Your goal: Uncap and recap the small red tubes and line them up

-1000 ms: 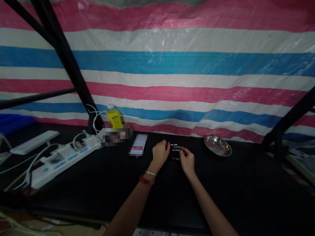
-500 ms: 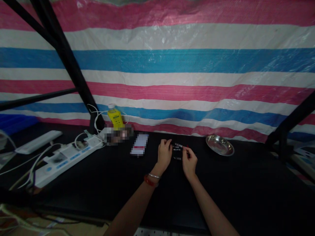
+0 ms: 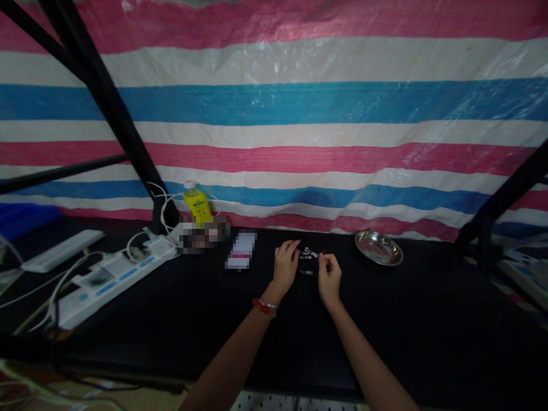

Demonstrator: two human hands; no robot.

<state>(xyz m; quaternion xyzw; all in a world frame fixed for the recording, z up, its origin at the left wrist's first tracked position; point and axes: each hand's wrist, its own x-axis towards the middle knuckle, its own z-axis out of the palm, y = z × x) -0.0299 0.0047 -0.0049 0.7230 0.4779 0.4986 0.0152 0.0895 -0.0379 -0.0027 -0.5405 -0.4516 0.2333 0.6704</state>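
As far as can be judged, adjusting slim silvery pieces (image 3: 306, 272) toward the far edge of the counter (image 3: 406, 325) — with fingers loosely bent on the left hand (image 3: 285, 266), nearly together on the right hand (image 3: 329, 279), any hold impossible to tell. Calls for light fingertip control.

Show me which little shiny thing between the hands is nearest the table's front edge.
The front shiny thing lies by itself on the black table; the other shiny things are farther back, close together.
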